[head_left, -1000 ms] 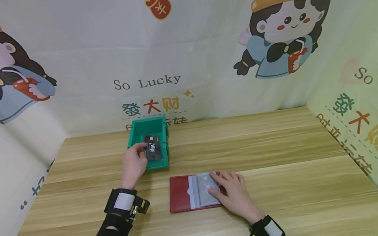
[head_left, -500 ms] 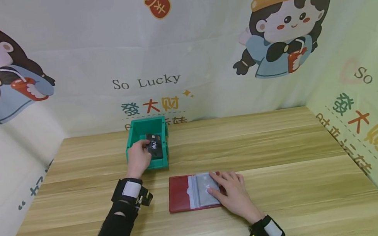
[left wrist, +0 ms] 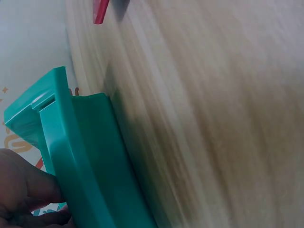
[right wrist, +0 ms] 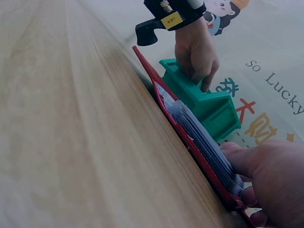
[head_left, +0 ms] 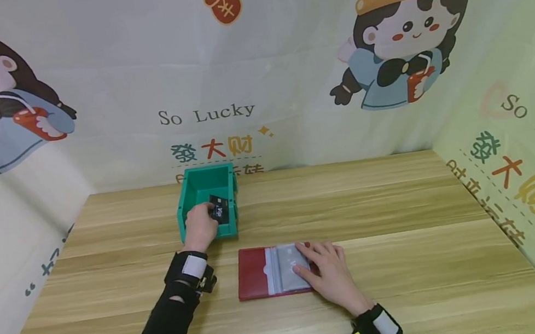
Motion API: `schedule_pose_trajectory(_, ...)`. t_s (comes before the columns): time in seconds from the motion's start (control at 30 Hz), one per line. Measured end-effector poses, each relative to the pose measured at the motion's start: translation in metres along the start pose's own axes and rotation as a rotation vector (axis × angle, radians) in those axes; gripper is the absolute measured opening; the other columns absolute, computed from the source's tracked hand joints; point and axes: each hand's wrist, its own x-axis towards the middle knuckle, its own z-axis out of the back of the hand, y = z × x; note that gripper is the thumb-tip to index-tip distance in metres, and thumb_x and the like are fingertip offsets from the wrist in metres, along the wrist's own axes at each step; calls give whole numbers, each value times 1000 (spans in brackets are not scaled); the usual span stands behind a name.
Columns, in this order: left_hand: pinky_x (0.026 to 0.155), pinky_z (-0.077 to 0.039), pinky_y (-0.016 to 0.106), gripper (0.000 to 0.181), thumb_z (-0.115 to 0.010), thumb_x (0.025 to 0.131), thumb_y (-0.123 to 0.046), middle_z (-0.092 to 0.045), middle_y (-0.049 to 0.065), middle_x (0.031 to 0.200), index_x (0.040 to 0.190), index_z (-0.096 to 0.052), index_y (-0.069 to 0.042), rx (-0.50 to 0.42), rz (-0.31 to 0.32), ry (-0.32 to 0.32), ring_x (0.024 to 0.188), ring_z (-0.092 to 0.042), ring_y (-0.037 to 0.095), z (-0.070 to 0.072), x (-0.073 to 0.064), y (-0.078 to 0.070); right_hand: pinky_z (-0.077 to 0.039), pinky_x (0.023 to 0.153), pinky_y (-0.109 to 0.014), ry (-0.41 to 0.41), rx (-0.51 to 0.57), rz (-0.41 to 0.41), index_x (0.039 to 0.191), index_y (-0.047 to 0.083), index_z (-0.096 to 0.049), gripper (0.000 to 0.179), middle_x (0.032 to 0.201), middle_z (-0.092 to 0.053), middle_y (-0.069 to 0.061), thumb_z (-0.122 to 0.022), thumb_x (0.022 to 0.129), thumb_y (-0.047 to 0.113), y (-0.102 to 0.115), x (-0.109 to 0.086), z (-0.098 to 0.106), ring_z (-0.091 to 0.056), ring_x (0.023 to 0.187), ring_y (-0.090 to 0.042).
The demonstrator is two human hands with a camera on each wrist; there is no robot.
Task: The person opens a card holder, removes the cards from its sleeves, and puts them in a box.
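My left hand (head_left: 200,227) reaches over the near left part of a green plastic bin (head_left: 208,183). Its curled fingers pinch the left edge of a black card (head_left: 220,210) marked "Vip", which is inside the bin. In the left wrist view, the bin's wall (left wrist: 102,161) hides the card and most of the hand. A red card holder (head_left: 252,273) lies open on the table, its clear plastic sleeves (head_left: 289,268) facing up. My right hand (head_left: 330,275) rests spread on its right side, thumb and forefinger on the sleeves. From the right wrist, the sleeves (right wrist: 202,135) show as a thick stack.
The wooden table (head_left: 400,201) runs back to a printed cloth wall (head_left: 303,130), with similar cloth at both sides. The bin stands near the table's back edge, behind and left of the card holder. Both wrists wear black straps with cameras.
My left hand has shifted slightly right and further over the bin, and the black card has moved right with it and sits lower in the bin. My right hand and the card holder stay put.
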Motion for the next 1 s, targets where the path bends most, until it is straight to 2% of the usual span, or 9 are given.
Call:
schedule_pose_trajectory(0.17, 103, -51, 59, 39, -51, 95, 8, -64, 36, 131, 133, -62, 14, 58, -10, 3, 124, -61, 49, -2, 0, -3, -30, 95, -50, -6, 1, 1, 138, 1, -67, 49, 105, -66, -8, -75, 96, 24, 1, 1, 1, -48, 99, -22)
schedule_pose_trajectory(0.27, 96, -53, 59, 35, -48, 95, 7, -67, 36, 121, 125, -66, 14, 115, -48, -8, 114, -65, 50, -2, -1, -4, -30, 96, -50, -4, 4, 2, 139, 1, -66, 49, 105, -66, -8, -75, 96, 25, 2, 1, 2, -49, 100, -23)
schedule_pose_trajectory(0.37, 85, -54, 58, 29, -49, 94, 6, -70, 34, 106, 111, -70, 15, 175, -86, -9, 99, -68, 49, -2, -3, -4, -30, 97, -51, -4, 10, 1, 139, 1, -66, 49, 107, -66, -9, -75, 96, 24, 3, 2, 1, -49, 102, -24)
schedule_pose_trajectory(0.53, 76, -55, 57, 22, -49, 93, 3, -68, 29, 92, 89, -69, 11, 229, -78, 27, 87, -67, 44, -2, -6, -5, -29, 96, -50, 0, 11, 1, 139, 1, -66, 49, 108, -66, -9, -76, 96, 24, 3, 2, 1, -49, 101, -23)
schedule_pose_trajectory(0.63, 74, -54, 56, 23, -48, 93, 3, -67, 27, 88, 81, -67, 9, 237, -79, 31, 83, -65, 42, -3, -7, -4, -30, 96, -50, 3, 11, 0, 139, 1, -66, 50, 108, -66, -9, -76, 96, 24, 3, 1, 2, -49, 102, -23)
schedule_pose_trajectory(0.87, 68, -53, 52, 22, -47, 92, 4, -63, 24, 80, 75, -60, 7, 209, -94, 18, 73, -59, 34, -3, -10, -3, -29, 97, -51, 5, 18, -1, 138, 0, -66, 49, 106, -66, -9, -76, 96, 24, 3, 1, 2, -49, 102, -24)
schedule_pose_trajectory(1.0, 68, -53, 55, 21, -46, 92, 5, -64, 27, 81, 77, -62, 8, 175, -121, -35, 74, -62, 38, -5, -13, 0, -29, 96, -49, 8, 16, -2, 139, 1, -66, 49, 103, -65, -7, -75, 97, 25, 2, 0, 2, -48, 101, -23)
